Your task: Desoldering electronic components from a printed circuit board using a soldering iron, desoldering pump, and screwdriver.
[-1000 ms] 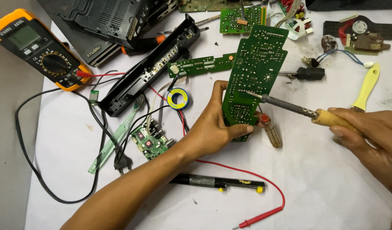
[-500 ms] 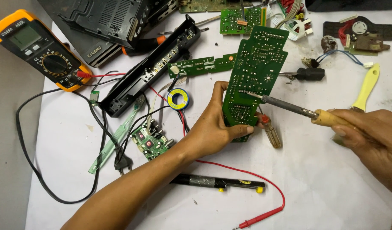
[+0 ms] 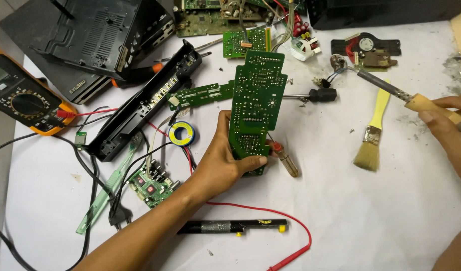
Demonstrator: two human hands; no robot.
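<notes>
My left hand (image 3: 223, 163) grips the lower end of a long green circuit board (image 3: 255, 95), solder side up, held tilted above the white table cover. My right hand (image 3: 448, 125) at the right edge holds a soldering iron (image 3: 391, 90) by its wooden handle, its metal tip pointing up-left, well away from the board. A small screwdriver with a clear amber handle (image 3: 285, 159) lies just right of my left thumb. A yellow-handled brush (image 3: 373, 133) rests between the board and my right hand.
An orange multimeter (image 3: 25, 100) with red and black leads sits at the left. A black plastic housing (image 3: 90, 40), a black front panel (image 3: 145, 103), a solder spool (image 3: 181, 133), small green boards (image 3: 150, 184) and a black desoldering pump (image 3: 233, 227) lie around.
My right hand has pulled the soldering iron away from the board, up and to the right. My left hand still holds the board in about the same place.
</notes>
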